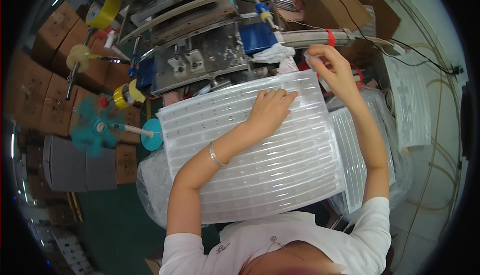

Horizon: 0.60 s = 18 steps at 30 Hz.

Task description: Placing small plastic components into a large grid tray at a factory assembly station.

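A large translucent plastic sheet point(250, 170) with long parallel ribs, perhaps the top of a stack, lies across the front of the bench. My left hand point(272, 112) rests palm down near its upper right part, fingers loosely spread and nothing gripped. Beyond the sheet's far right corner, my right hand point(332, 70) is raised with thumb and fingers curled together round a small clear, whitish piece point(311, 62). Its exact kind cannot be made out. A crumpled white cloth point(274, 54) lies just left of my right hand.
A metal press-like machine point(195, 50) stands beyond the sheet, with a blue block point(257, 37) at its right. Left are a teal fan point(100, 126), yellow tape rolls point(103, 10) and stacked cartons point(30, 87). More ribbed sheets point(350, 155) and clear plastic bags point(402, 175) lie right.
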Each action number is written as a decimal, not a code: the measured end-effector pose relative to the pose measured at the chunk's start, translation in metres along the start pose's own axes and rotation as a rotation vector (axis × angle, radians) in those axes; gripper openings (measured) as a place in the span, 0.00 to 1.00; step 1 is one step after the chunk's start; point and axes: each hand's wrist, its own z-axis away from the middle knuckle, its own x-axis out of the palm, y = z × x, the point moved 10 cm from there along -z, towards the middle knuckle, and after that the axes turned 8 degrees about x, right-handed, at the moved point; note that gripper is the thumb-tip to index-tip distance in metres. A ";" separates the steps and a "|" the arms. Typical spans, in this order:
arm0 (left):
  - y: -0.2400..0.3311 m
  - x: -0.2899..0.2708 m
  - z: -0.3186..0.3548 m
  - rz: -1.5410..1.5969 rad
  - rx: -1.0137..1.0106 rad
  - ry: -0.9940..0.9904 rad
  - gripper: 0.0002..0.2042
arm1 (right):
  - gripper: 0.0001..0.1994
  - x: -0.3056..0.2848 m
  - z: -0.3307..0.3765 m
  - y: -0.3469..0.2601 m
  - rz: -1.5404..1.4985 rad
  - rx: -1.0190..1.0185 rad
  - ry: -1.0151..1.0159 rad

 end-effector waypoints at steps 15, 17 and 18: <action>-0.109 -0.175 0.010 -0.671 -0.252 0.531 0.14 | 0.15 0.070 -0.045 -0.076 -0.109 -0.236 0.160; -0.100 -0.181 0.014 -0.591 -0.251 0.574 0.11 | 0.15 0.084 -0.053 -0.093 -0.060 -0.293 0.194; -0.085 -0.187 0.024 -0.585 -0.203 0.645 0.08 | 0.15 0.090 -0.053 -0.106 -0.005 -0.369 0.218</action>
